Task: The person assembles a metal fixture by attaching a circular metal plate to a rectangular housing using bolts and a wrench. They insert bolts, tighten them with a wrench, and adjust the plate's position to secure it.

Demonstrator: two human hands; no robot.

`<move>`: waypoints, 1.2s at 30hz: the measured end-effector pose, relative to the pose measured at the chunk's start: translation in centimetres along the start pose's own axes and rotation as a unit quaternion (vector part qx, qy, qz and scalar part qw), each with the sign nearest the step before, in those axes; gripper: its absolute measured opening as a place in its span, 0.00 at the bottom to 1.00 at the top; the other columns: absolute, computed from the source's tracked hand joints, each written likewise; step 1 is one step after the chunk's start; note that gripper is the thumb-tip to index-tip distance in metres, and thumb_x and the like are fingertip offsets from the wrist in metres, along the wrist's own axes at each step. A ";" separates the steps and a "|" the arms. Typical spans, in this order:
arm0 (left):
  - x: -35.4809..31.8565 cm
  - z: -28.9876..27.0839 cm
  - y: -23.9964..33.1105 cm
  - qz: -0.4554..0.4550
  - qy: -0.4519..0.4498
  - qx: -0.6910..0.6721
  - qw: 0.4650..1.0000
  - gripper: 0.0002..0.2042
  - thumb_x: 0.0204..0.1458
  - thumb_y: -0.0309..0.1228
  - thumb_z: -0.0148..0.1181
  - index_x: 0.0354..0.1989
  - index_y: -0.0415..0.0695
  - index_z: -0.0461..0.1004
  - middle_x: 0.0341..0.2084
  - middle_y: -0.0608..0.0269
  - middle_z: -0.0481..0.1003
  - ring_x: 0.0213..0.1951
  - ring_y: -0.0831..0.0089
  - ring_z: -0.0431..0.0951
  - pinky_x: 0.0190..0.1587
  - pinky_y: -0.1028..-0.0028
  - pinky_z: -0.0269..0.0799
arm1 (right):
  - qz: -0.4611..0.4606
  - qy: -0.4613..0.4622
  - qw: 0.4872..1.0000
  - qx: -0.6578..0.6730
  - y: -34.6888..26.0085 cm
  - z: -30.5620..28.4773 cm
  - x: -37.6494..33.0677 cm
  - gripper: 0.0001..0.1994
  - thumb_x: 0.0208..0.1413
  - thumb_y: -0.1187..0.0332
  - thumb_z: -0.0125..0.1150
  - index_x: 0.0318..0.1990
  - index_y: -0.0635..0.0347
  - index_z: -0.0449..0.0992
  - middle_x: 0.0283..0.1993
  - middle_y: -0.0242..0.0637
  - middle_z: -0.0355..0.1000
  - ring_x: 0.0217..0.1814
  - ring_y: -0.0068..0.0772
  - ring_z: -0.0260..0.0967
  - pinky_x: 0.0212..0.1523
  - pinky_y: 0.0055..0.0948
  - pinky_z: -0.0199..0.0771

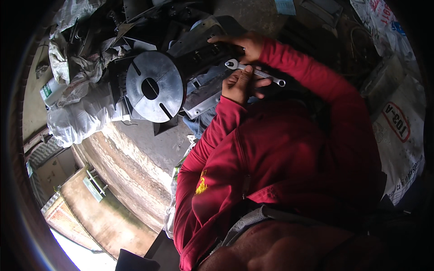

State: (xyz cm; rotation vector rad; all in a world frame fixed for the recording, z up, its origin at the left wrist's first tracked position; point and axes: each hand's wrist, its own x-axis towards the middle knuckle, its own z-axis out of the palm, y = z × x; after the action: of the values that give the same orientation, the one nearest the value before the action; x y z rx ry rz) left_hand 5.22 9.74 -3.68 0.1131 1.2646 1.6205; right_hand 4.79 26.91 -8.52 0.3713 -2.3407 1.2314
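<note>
While I am looking down over the red sleeves, my left hand [238, 86] is gripping a silver metal combination wrench [255, 72] — fingers pressed around its shank, ring end pointing at the dark machine housing [203, 49]. My right hand [244, 44] is resting on that housing, fingers stretched flat — just above the wrench. Beside them a round grey steel disc with slots [151, 86] is standing tilted.

A workshop — metal machine parts [153, 86], a wrench [255, 71], grimy sacks [77, 113].
</note>
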 end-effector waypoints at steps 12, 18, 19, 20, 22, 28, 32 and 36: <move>-2.2 -5.3 1.1 0.076 0.068 0.184 0.978 0.14 0.56 0.40 0.57 0.30 0.39 0.74 0.17 0.62 0.76 0.14 0.81 0.70 0.15 0.83 0.62 | 0.009 -0.006 1.000 0.007 -0.9 -0.4 0.0 0.39 0.38 0.69 0.71 0.62 0.40 0.60 0.53 0.40 0.71 0.50 0.42 0.72 0.48 0.33 0.75; -3.5 -3.8 2.0 0.001 0.021 0.157 0.987 0.14 0.57 0.38 0.55 0.31 0.37 0.73 0.19 0.58 0.77 0.10 0.80 0.69 0.12 0.84 0.62 | -0.050 0.033 0.998 0.012 -0.5 -0.2 0.2 0.40 0.37 0.69 0.72 0.62 0.40 0.60 0.51 0.38 0.72 0.45 0.38 0.75 0.42 0.29 0.77; -3.2 -3.5 1.8 0.007 0.019 0.149 0.989 0.14 0.57 0.38 0.54 0.32 0.37 0.72 0.20 0.57 0.77 0.11 0.79 0.70 0.13 0.83 0.63 | -0.040 0.027 0.999 0.021 -0.4 -0.2 0.1 0.40 0.37 0.69 0.72 0.62 0.40 0.60 0.51 0.38 0.72 0.45 0.38 0.75 0.42 0.29 0.77; -2.9 -3.1 1.6 0.014 0.017 0.140 0.990 0.13 0.57 0.38 0.54 0.32 0.37 0.72 0.21 0.56 0.77 0.12 0.78 0.71 0.13 0.83 0.64 | -0.030 0.021 0.999 0.029 -0.4 -0.2 0.1 0.40 0.37 0.70 0.72 0.62 0.40 0.60 0.51 0.38 0.72 0.44 0.38 0.75 0.41 0.29 0.78; -2.2 -2.7 1.0 0.020 -0.013 0.103 0.994 0.14 0.58 0.38 0.54 0.33 0.36 0.72 0.24 0.55 0.78 0.17 0.76 0.76 0.15 0.81 0.69 | -0.017 0.005 1.000 0.020 -0.7 -0.5 0.1 0.40 0.37 0.71 0.71 0.62 0.40 0.61 0.51 0.38 0.72 0.45 0.38 0.75 0.42 0.29 0.77; 0.0 -0.8 0.0 0.032 -0.003 -0.015 0.999 0.16 0.60 0.39 0.50 0.38 0.34 0.71 0.31 0.51 0.78 0.30 0.67 0.81 0.21 0.78 0.75 | 0.036 -0.033 0.999 0.003 -0.1 -0.3 0.0 0.43 0.34 0.65 0.72 0.63 0.35 0.59 0.55 0.36 0.70 0.50 0.43 0.72 0.49 0.35 0.76; 0.0 -0.2 0.4 0.022 0.019 -0.029 0.999 0.17 0.60 0.40 0.49 0.39 0.34 0.71 0.32 0.51 0.78 0.32 0.66 0.81 0.22 0.77 0.76 | -0.031 0.018 0.999 -0.005 0.4 -0.1 0.2 0.38 0.38 0.68 0.70 0.61 0.38 0.62 0.51 0.39 0.72 0.45 0.44 0.74 0.42 0.35 0.78; -1.4 -4.5 0.2 0.093 0.031 0.110 0.989 0.14 0.59 0.40 0.52 0.32 0.39 0.72 0.19 0.63 0.74 0.20 0.79 0.72 0.22 0.82 0.65 | -0.001 -0.003 1.000 -0.007 -0.6 -0.3 0.2 0.42 0.36 0.62 0.72 0.63 0.34 0.58 0.54 0.36 0.70 0.47 0.41 0.73 0.46 0.33 0.77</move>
State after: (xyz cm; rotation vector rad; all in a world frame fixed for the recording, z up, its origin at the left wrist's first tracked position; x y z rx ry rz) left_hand 3.00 5.70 -4.87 0.3282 1.5157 1.6471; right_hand 4.98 26.81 -7.81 0.3725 -2.3511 1.2152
